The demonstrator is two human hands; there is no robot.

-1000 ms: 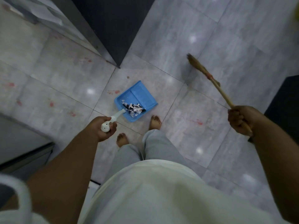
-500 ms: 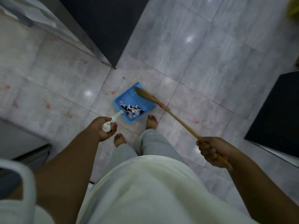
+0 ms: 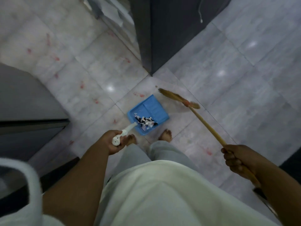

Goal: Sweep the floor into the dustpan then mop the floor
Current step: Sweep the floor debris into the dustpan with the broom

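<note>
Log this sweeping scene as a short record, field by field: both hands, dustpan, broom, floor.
left hand: grips the dustpan's white handle
right hand: grips the broom's wooden stick
dustpan: blue, low ahead of the bare feet, mouth toward the broom head
scraps: paper bits piled at the pan's rear
broom: bristles beside the pan's far corner, blurred
floor: pale tiles with red smears

left grip (image 3: 112, 141), lower centre of frame: fingers curled round the dustpan handle (image 3: 126, 132). left forearm (image 3: 78, 176) bare, reaching in from lower left. right grip (image 3: 234, 160), right side: fist wrapped round the broom stick (image 3: 206, 126), knuckles facing left. right forearm (image 3: 276, 185) bare, running in from lower right.
</note>
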